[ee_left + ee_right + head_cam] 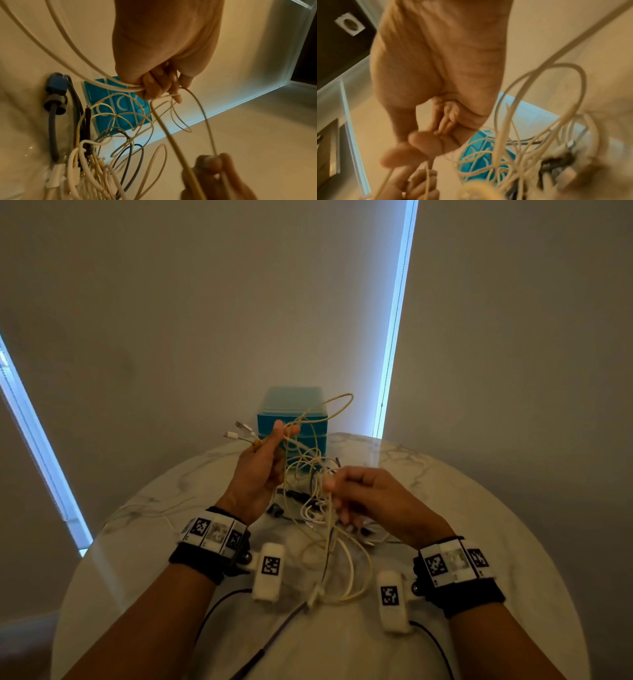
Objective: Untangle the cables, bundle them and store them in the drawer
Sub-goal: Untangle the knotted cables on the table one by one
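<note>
My left hand (282,431) is raised in front of the blue drawer unit (291,419) and grips several cream cables (109,83). Their USB plugs (238,429) stick out to the left of the fist. My right hand (331,485) is lower and to the right, and its thumb and forefinger pinch one cream cable (329,529) that runs up to the left hand. A loop (337,402) arches above the drawer unit. The rest of the tangle (308,508), white, cream and dark leads, hangs down and lies on the table between my wrists. The drawers (118,102) look closed.
The round marble table (479,508) carries the drawer unit at its far edge. A thick dark cable with a blue plug (55,86) lies by the tangle. Black wrist-camera leads (219,604) trail toward me. Closed blinds (171,320) stand behind the table.
</note>
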`<act>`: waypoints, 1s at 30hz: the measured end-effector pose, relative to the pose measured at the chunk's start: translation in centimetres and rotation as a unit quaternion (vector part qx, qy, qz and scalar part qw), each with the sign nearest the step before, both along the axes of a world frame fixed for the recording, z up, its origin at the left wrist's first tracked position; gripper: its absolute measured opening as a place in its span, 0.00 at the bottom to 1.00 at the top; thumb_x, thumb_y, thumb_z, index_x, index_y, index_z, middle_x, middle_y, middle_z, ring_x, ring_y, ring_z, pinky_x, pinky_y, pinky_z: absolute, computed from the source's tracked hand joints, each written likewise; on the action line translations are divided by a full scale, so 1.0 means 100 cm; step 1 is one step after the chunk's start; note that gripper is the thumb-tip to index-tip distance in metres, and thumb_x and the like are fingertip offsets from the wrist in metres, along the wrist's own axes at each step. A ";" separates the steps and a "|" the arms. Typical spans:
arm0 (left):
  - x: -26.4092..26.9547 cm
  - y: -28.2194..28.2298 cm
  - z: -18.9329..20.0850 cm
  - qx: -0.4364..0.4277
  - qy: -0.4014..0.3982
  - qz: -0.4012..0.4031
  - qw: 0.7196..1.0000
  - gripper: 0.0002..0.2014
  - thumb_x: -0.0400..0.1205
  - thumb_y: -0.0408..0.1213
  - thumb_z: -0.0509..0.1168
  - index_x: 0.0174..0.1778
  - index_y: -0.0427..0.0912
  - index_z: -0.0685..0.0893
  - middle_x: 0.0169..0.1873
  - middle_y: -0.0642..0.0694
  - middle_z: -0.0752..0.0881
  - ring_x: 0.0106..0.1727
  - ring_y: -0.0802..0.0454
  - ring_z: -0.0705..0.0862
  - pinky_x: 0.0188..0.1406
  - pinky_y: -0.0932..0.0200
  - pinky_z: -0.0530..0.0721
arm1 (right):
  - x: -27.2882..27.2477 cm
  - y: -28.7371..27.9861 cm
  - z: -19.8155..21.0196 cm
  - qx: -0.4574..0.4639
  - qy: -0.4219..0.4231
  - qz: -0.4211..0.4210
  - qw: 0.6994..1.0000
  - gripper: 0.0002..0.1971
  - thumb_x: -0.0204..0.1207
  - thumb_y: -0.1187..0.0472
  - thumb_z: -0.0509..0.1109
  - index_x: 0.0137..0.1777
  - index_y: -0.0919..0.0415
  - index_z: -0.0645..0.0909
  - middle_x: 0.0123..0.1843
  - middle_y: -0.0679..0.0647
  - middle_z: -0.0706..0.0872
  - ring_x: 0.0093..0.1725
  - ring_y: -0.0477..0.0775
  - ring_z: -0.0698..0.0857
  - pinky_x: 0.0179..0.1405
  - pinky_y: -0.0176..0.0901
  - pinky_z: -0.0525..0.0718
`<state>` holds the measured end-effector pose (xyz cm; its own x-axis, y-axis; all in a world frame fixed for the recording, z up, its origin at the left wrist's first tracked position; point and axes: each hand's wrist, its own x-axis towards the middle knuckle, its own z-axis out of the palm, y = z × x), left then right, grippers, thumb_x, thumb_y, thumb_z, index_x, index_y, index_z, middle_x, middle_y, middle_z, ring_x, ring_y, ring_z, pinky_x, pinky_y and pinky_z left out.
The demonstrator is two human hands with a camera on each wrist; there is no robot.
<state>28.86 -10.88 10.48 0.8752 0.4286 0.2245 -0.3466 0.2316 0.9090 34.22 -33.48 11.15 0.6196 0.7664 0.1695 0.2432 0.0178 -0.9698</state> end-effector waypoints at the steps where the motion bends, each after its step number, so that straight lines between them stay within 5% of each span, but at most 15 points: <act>1: -0.001 -0.002 0.002 0.008 0.014 -0.018 1.000 0.26 0.91 0.59 0.63 0.71 0.41 0.91 0.29 0.51 0.57 0.25 0.57 0.54 0.21 0.62 0.55 | 0.001 0.001 0.002 0.068 0.035 -0.017 0.997 0.11 0.86 0.55 0.75 0.50 0.63 0.90 0.39 0.59 0.89 0.30 0.51 0.85 0.25 0.37 0.80; 4: -0.004 -0.012 0.008 0.058 0.057 -0.065 0.995 0.32 0.87 0.70 0.60 0.68 0.48 0.93 0.31 0.51 0.58 0.27 0.56 0.53 0.26 0.56 0.51 | 0.002 0.006 0.007 0.186 0.100 -0.075 0.975 0.15 0.85 0.54 0.74 0.57 0.67 0.88 0.42 0.58 0.91 0.35 0.50 0.89 0.25 0.34 0.78; 6: -0.006 -0.019 0.011 0.084 0.070 -0.089 0.990 0.34 0.85 0.73 0.59 0.69 0.48 0.93 0.31 0.52 0.61 0.28 0.56 0.54 0.28 0.55 0.50 | -0.002 0.011 0.005 0.169 0.073 -0.091 0.979 0.12 0.87 0.57 0.74 0.58 0.68 0.88 0.45 0.59 0.93 0.38 0.51 0.92 0.27 0.35 0.80; 13: -0.013 -0.021 0.010 0.134 0.029 -0.097 0.986 0.17 0.93 0.49 0.64 0.69 0.47 0.92 0.30 0.49 0.59 0.30 0.51 0.53 0.27 0.57 0.55 | -0.010 0.025 -0.012 0.016 -0.031 -0.115 0.993 0.16 0.74 0.50 0.88 0.53 0.60 0.92 0.48 0.56 0.96 0.42 0.54 0.93 0.44 0.50 0.94; 15: -0.013 -0.020 0.011 0.132 0.023 -0.103 0.986 0.16 0.93 0.47 0.64 0.69 0.47 0.92 0.30 0.50 0.59 0.30 0.50 0.52 0.25 0.59 0.55 | -0.009 0.027 -0.014 -0.022 -0.002 -0.091 0.996 0.20 0.74 0.52 0.88 0.58 0.61 0.89 0.51 0.58 0.96 0.48 0.60 0.96 0.48 0.54 0.94; 18: -0.013 -0.020 0.011 0.147 0.025 -0.108 0.983 0.16 0.94 0.47 0.63 0.69 0.47 0.93 0.30 0.49 0.59 0.29 0.51 0.52 0.26 0.57 0.53 | -0.011 0.027 -0.015 -0.055 0.013 -0.012 0.998 0.17 0.79 0.58 0.84 0.63 0.65 0.87 0.54 0.60 0.97 0.52 0.56 0.95 0.43 0.45 0.90; 22: -0.012 -0.014 0.010 0.157 0.023 -0.092 0.983 0.16 0.93 0.46 0.63 0.69 0.48 0.92 0.29 0.48 0.59 0.27 0.54 0.55 0.26 0.56 0.53 | -0.007 0.024 -0.014 -0.021 0.017 -0.002 1.000 0.10 0.87 0.62 0.76 0.62 0.68 0.89 0.55 0.65 0.96 0.49 0.56 0.93 0.39 0.42 0.89; 26: -0.010 -0.010 0.007 0.129 0.006 -0.074 0.989 0.15 0.93 0.46 0.64 0.70 0.48 0.92 0.27 0.50 0.61 0.25 0.57 0.56 0.23 0.60 0.56 | -0.003 0.020 -0.010 0.049 0.116 0.038 0.991 0.12 0.92 0.69 0.64 0.65 0.66 0.89 0.51 0.66 0.94 0.44 0.56 0.93 0.40 0.41 0.91; 30: -0.009 -0.013 0.007 0.155 0.005 -0.077 0.985 0.16 0.92 0.50 0.65 0.70 0.48 0.91 0.28 0.48 0.60 0.27 0.52 0.55 0.29 0.49 0.53 | -0.015 0.024 -0.012 -0.037 0.092 0.102 0.990 0.11 0.90 0.66 0.69 0.69 0.63 0.87 0.48 0.65 0.93 0.41 0.60 0.93 0.43 0.45 0.93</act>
<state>27.99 -12.16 11.13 0.9272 0.2026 0.3150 -0.3201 -0.0078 0.9474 32.77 -31.04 9.97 0.4651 0.8853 0.0066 0.0603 -0.0242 -0.9979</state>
